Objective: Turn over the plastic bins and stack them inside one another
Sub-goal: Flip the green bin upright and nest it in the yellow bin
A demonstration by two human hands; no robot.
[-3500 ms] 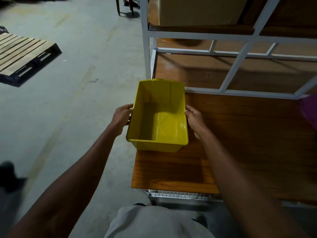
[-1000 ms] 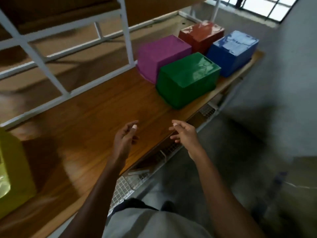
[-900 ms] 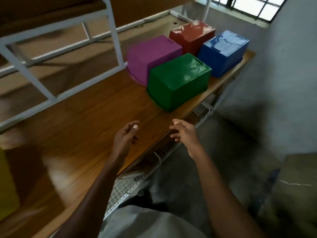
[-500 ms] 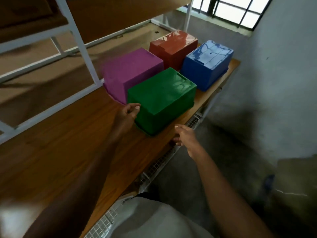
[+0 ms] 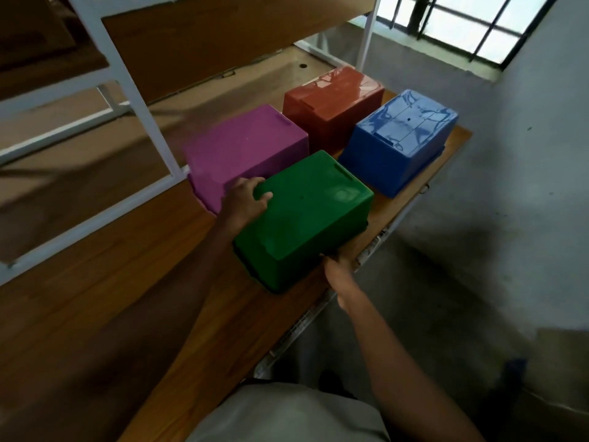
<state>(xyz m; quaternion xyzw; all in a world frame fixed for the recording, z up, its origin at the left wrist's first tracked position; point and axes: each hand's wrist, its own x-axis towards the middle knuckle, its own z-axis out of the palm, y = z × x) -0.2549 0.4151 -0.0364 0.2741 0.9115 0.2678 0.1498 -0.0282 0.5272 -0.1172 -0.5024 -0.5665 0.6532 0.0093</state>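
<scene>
A long wooden table [image 5: 95,282] carries four upturned rectangular plastic bins: purple [image 5: 245,151], blue [image 5: 401,138], red [image 5: 334,103], and nearest the front edge, green [image 5: 302,218]. The left hand [image 5: 243,202] clasps the green bin's far corner, and the right hand [image 5: 339,271] grips its near rim.

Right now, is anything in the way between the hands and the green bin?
No. Both hands are already on the green bin: the left hand rests on its far left corner, next to the purple bin, and the right hand is at its near right edge. Nothing sits between them and the bin.
</scene>
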